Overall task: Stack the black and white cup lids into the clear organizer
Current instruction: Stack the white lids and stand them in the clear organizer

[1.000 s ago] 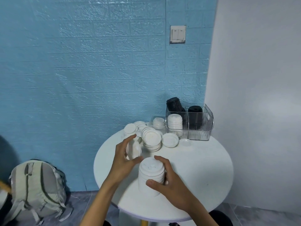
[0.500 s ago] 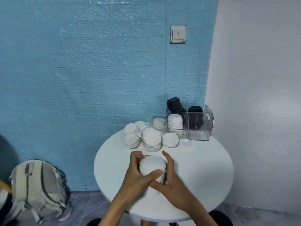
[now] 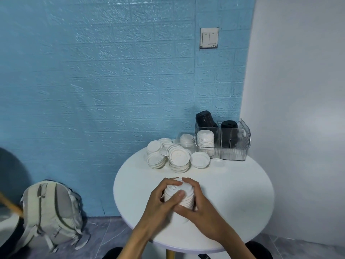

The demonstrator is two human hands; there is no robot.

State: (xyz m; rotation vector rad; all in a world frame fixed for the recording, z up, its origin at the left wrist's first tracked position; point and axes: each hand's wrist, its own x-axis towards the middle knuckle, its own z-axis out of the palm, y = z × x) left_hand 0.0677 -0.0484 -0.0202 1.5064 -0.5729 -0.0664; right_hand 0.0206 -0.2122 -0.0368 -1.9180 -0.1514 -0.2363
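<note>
Cupping the stack of white lids (image 3: 183,196) near you on the round table (image 3: 242,193), your left hand (image 3: 160,200) and right hand (image 3: 199,204) both curl round it; loose white lids (image 3: 177,157) lie far left; clear organizer (image 3: 233,146) far right holds white and black lids (image 3: 228,126).

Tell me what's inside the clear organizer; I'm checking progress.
The clear organizer holds a white lid stack and two black lid stacks. Their lower parts are blurred.
</note>
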